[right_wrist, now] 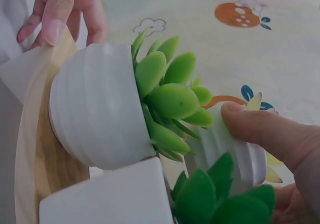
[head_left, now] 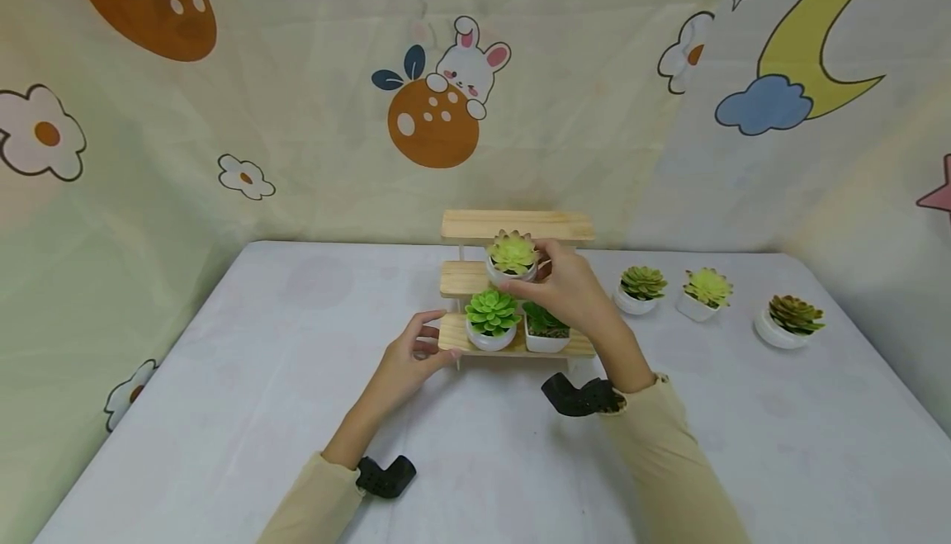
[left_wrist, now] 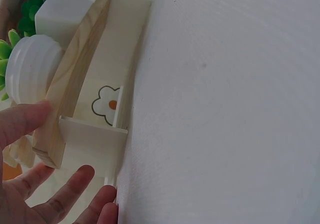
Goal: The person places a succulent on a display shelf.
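A small tiered wooden stand (head_left: 518, 224) with pale supports stands near the far edge of the table. My left hand (head_left: 407, 361) holds the left end of its lowest shelf, the thumb (left_wrist: 22, 120) on one face and the index finger at the other. Over the middle shelf, my right hand (head_left: 570, 290) grips a potted succulent (head_left: 513, 253) by its white ribbed pot (right_wrist: 239, 151); whether it touches the shelf I cannot tell. On the lowest shelf sit a bright green succulent (head_left: 492, 317) in a round pot and a dark green one (head_left: 546, 331) in a square pot.
Right of the stand on the white table (head_left: 743, 412) are three more potted succulents: a green one (head_left: 641, 288), a yellow-green one (head_left: 704, 292) and a brownish one (head_left: 789, 321). A printed cloth backdrop (head_left: 319, 98) hangs behind the table.
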`<action>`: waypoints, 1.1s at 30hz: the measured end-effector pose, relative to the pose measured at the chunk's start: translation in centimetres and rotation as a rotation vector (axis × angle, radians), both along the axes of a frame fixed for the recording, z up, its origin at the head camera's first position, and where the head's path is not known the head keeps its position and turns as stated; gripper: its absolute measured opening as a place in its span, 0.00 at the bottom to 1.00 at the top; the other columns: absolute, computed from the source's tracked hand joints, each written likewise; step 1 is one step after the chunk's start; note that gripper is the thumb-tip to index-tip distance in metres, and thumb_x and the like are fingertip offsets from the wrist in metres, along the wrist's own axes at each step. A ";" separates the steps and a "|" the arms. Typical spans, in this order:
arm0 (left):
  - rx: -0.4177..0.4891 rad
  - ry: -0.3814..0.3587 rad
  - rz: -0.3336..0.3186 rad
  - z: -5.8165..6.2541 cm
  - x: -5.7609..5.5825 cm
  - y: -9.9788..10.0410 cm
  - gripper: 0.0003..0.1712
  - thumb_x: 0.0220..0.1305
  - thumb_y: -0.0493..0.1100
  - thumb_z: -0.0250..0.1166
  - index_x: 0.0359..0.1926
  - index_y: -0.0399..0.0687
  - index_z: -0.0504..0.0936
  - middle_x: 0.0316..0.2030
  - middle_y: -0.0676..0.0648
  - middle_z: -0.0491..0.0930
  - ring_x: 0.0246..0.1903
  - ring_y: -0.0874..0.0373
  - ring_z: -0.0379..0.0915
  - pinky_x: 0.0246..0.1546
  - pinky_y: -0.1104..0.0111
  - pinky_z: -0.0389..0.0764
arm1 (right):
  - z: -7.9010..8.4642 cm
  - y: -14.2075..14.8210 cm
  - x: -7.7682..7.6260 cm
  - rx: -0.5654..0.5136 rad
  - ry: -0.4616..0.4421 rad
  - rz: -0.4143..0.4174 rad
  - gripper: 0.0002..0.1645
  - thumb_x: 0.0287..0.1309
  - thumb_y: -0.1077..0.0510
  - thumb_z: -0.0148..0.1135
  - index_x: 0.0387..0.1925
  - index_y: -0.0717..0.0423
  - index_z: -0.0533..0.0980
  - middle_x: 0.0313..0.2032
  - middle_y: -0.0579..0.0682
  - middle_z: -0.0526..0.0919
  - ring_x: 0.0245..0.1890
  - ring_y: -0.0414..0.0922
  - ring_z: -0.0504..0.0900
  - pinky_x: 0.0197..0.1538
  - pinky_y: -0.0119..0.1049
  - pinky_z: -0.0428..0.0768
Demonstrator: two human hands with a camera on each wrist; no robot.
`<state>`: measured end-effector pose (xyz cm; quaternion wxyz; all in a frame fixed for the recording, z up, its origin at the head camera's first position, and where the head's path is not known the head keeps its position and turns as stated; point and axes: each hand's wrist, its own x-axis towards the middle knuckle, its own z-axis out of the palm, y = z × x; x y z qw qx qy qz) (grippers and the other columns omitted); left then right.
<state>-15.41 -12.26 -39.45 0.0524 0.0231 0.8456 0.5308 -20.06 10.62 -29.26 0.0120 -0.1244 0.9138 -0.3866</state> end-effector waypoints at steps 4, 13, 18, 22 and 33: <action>0.000 0.002 -0.006 0.0 0.0 0.0 0.37 0.54 0.53 0.69 0.64 0.60 0.65 0.48 0.47 0.75 0.45 0.54 0.74 0.37 0.65 0.74 | -0.1 -0.5 -0.3 0.045 0.000 -0.017 0.42 0.50 0.43 0.67 0.60 0.61 0.65 0.42 0.58 0.79 0.42 0.50 0.78 0.41 0.40 0.77; 0.006 -0.010 -0.005 0.0 0.0 0.0 0.36 0.54 0.52 0.68 0.64 0.61 0.65 0.50 0.47 0.74 0.46 0.54 0.74 0.35 0.65 0.74 | -0.5 -1.2 -0.7 0.095 -0.007 -0.042 0.45 0.50 0.40 0.66 0.63 0.61 0.63 0.41 0.58 0.79 0.41 0.50 0.78 0.41 0.41 0.77; -0.002 -0.007 -0.005 0.0 0.0 -0.1 0.37 0.54 0.53 0.68 0.64 0.62 0.65 0.50 0.47 0.74 0.46 0.54 0.74 0.35 0.64 0.74 | -0.6 -1.6 -0.7 0.098 -0.001 -0.043 0.46 0.51 0.40 0.65 0.65 0.60 0.62 0.42 0.57 0.80 0.42 0.49 0.78 0.43 0.42 0.77; -0.009 -0.005 -0.003 -0.1 -0.1 -0.1 0.37 0.53 0.54 0.68 0.63 0.63 0.65 0.49 0.48 0.75 0.45 0.55 0.74 0.35 0.65 0.74 | -0.6 -1.7 -0.6 0.105 0.019 -0.032 0.46 0.52 0.40 0.65 0.65 0.59 0.62 0.42 0.57 0.81 0.42 0.50 0.79 0.42 0.42 0.77; -0.002 -0.008 -0.009 -0.1 0.0 -0.1 0.36 0.53 0.54 0.69 0.62 0.65 0.65 0.49 0.49 0.74 0.45 0.55 0.74 0.36 0.66 0.74 | -0.5 -2.3 -0.5 0.095 -0.032 -0.081 0.46 0.50 0.38 0.65 0.64 0.58 0.63 0.49 0.57 0.78 0.48 0.50 0.77 0.47 0.44 0.76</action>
